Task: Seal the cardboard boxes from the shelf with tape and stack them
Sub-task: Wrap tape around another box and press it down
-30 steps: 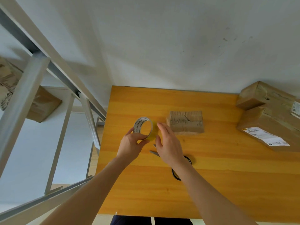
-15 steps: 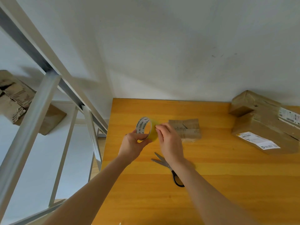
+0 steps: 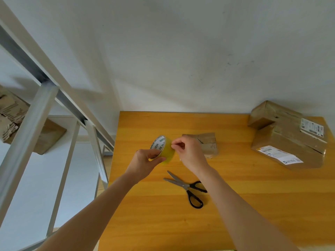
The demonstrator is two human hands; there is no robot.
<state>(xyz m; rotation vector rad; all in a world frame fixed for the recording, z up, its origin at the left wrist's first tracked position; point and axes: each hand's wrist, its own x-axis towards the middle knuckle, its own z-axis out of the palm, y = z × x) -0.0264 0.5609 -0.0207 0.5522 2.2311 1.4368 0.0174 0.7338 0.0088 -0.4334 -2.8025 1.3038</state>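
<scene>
My left hand [image 3: 145,161] grips the tape roll [image 3: 167,151] just above the table [image 3: 235,196], thumb hooked into its white core, which is printed MADE IN CHINA. The tape is glossy yellow. My right hand [image 3: 190,153] pinches the roll's outer edge. A small brown box [image 3: 208,144] lies just behind.

One small box [image 3: 208,144], one upper box [image 3: 282,120] and one lower box [image 3: 311,158], three cardboard boxes altogether, are sitting on the surface [image 3: 253,205]. One tape roll [image 3: 167,151] and one pair of scissors [image 3: 186,186] are showing.
</scene>
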